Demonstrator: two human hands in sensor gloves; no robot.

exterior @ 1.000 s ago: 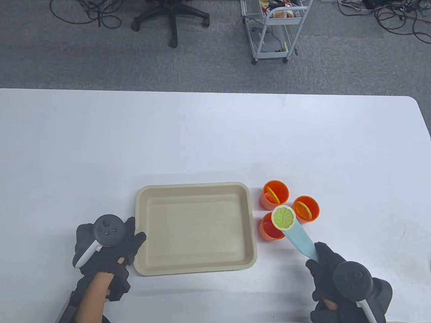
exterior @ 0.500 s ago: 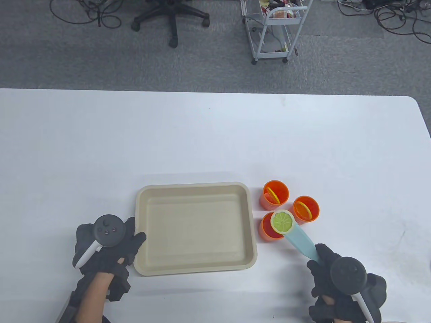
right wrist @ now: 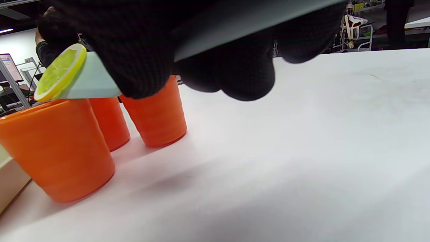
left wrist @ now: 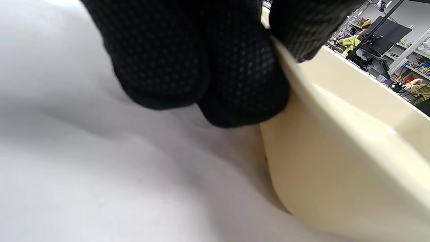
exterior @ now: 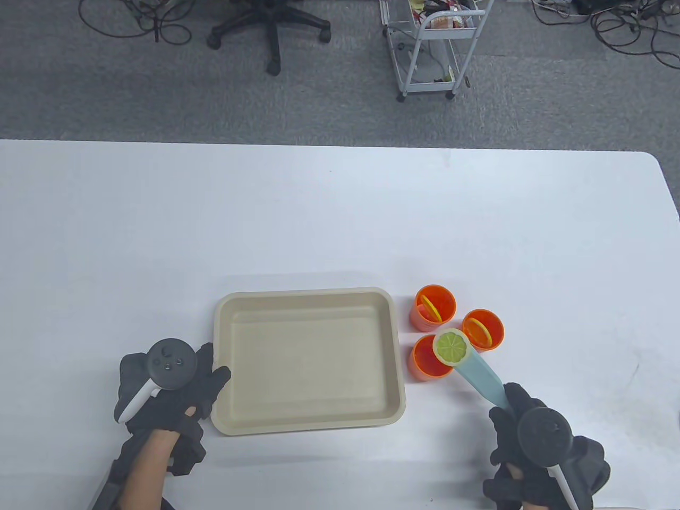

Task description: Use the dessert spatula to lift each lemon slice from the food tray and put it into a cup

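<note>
The lemon slice (exterior: 451,346) has slid a little to the right and now tips on the end of the blue spatula (exterior: 481,375), above the rim of the nearest orange cup (exterior: 428,362). The right hand (exterior: 536,451) has its fingers wrapped tight around the spatula handle. The other two cups (exterior: 434,304) each have a slice inside. The left hand (exterior: 170,390) lies flat, fingers straight, touching the side of the tan tray (exterior: 307,419).
</note>
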